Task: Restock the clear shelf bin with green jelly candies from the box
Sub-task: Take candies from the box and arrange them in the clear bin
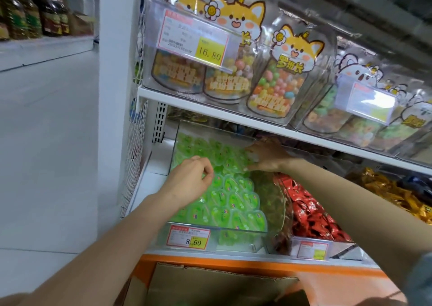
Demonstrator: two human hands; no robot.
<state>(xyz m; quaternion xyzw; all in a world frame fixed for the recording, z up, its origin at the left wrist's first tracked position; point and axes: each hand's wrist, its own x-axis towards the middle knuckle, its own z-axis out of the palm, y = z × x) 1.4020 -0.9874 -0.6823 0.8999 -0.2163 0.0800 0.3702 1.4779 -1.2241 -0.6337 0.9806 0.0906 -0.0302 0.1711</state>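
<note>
Both my hands are over the clear plastic shelf bin (pixel 175 149). My left hand (pixel 191 177) is near the middle of the bin, with its fingers curled over the small green jelly candies in see-through cups (pixel 233 200). I cannot tell if it holds one. My right hand (pixel 264 156) is at the back of the bin, fingers laid out loose on the candies. The candies fill the bin. A brown cardboard box (pixel 210 282) sits below the bin's front. Shiny red wrapped sweets (pixel 311 212) lie just right of the bin.
</note>
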